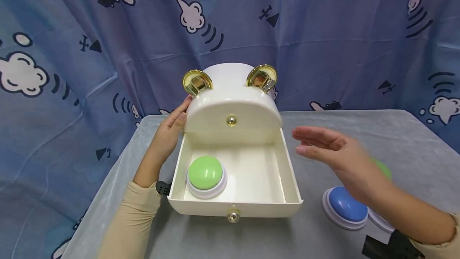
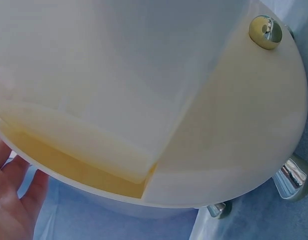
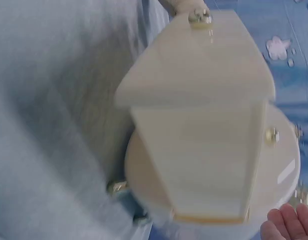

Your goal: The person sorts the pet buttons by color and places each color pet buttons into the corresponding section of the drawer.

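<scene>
A white rounded box [image 1: 233, 109] with gold ear-like pieces stands mid-table, its lower drawer [image 1: 255, 163] pulled out toward me. Inside the drawer, on the left, sits a green dome push button [image 1: 205, 173] on a white base. My left hand [image 1: 169, 135] rests against the box's left side with extended fingers. In the left wrist view, the left hand's fingers [image 2: 36, 192] show beside the box. To the right of the drawer, my right hand [image 1: 327, 147] hovers with nearly straight fingers and holds nothing. The right wrist view shows its fingertips [image 3: 291, 217] near the box.
On the grey-covered table [image 1: 312, 239], a blue dome button [image 1: 346, 204] lies to the right of the box. Another green button [image 1: 382, 168] is partly hidden behind my right forearm. A blue patterned curtain [image 1: 233, 23] hangs behind the table.
</scene>
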The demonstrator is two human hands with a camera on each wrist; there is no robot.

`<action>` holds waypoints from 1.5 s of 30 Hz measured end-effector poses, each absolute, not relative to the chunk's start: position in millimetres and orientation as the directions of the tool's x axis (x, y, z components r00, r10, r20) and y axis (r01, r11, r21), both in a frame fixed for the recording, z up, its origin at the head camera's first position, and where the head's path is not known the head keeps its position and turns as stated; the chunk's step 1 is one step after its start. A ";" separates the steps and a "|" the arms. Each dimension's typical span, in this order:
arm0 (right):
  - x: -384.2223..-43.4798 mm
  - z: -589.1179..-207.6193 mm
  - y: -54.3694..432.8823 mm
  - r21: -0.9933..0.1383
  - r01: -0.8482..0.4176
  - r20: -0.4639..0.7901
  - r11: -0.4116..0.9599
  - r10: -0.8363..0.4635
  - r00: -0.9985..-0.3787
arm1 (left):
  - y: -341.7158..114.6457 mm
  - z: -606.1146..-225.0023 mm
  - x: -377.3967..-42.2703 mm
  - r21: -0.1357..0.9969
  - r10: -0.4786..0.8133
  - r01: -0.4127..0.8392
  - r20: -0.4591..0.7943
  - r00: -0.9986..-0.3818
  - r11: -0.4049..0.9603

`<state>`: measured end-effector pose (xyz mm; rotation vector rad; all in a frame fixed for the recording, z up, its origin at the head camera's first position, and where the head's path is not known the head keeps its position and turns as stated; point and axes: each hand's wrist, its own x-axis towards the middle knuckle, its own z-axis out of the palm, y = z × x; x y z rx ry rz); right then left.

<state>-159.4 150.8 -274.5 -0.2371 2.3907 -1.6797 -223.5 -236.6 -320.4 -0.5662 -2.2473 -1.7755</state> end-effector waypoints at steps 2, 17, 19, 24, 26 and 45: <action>-160.2 -278.4 163.9 -0.925 0.010 -0.097 0.379 -0.211 -0.973 | -236.6 -320.0 -223.7 0.885 0.163 0.424 0.397 -0.903 0.194; -178.9 -312.3 236.4 -0.862 0.147 -0.103 0.484 0.116 -0.988 | -236.0 -320.3 -222.7 0.892 0.159 0.412 0.387 -0.908 0.185; -184.0 -316.2 247.0 -0.863 0.177 -0.130 0.474 0.132 -0.983 | -235.9 -321.0 -222.5 0.891 0.155 0.414 0.390 -0.908 0.185; -194.1 -329.0 271.3 -0.824 0.217 -0.143 0.523 0.180 -0.973 | -235.4 -320.7 -222.2 0.888 0.156 0.420 0.395 -0.905 0.189; -196.1 -334.3 280.0 -0.802 0.229 -0.143 0.551 0.195 -0.970 | -235.4 -320.4 -222.1 0.887 0.157 0.420 0.395 -0.905 0.191; -210.4 -376.9 331.3 -0.671 0.390 -0.321 0.631 0.227 -0.920 | -234.1 -319.5 -221.4 0.885 0.154 0.425 0.401 -0.903 0.189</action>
